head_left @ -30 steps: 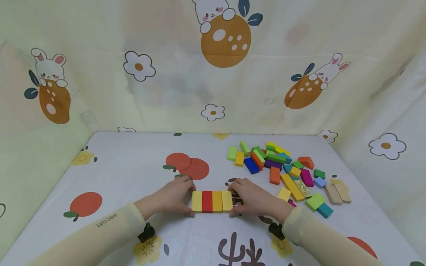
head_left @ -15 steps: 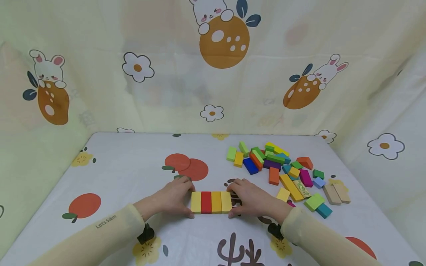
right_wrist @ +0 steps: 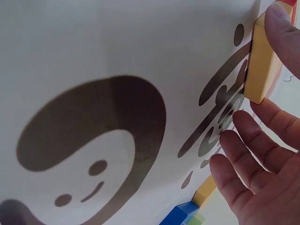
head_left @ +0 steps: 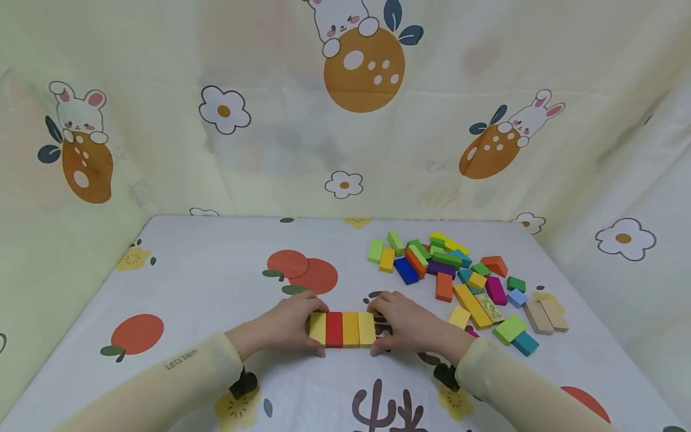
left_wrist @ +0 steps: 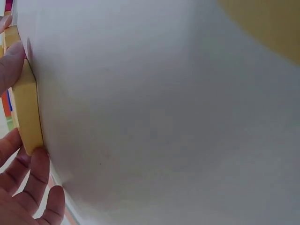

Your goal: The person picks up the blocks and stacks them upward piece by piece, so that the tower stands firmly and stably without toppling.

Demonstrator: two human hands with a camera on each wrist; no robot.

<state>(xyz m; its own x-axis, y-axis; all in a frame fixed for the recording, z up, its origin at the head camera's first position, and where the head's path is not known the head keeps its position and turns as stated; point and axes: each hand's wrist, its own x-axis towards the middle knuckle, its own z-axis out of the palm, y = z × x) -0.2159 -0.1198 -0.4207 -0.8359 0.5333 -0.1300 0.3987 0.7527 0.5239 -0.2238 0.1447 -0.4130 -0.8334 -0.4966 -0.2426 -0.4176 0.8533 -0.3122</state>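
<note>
Four-sided wooden blocks lie side by side in a short row in the head view: a pale yellow block [head_left: 318,332] at the left end, a red block [head_left: 334,330], a deeper yellow block [head_left: 350,329], then another pale yellow block [head_left: 367,329]. My left hand [head_left: 288,324] pinches the left-end block lengthwise, thumb at its near end and fingertips at its far end; the left wrist view shows this block's side [left_wrist: 28,110]. At the other end, my right hand [head_left: 405,324] spans the right-end block likewise, its thumb [right_wrist: 283,35] at the near end.
A loose pile of coloured blocks [head_left: 445,258] spreads over the back right of the table. Two plain wooden blocks [head_left: 538,317] lie at its right edge, and a lime green block [head_left: 510,328] at its front. A patterned cloth [head_left: 205,276] covers the table; a curtain [head_left: 281,150] hangs behind.
My left hand has shifted right, from the outer side of the row to around the ends of the left pale yellow block. The right hand and the row stay in place.
</note>
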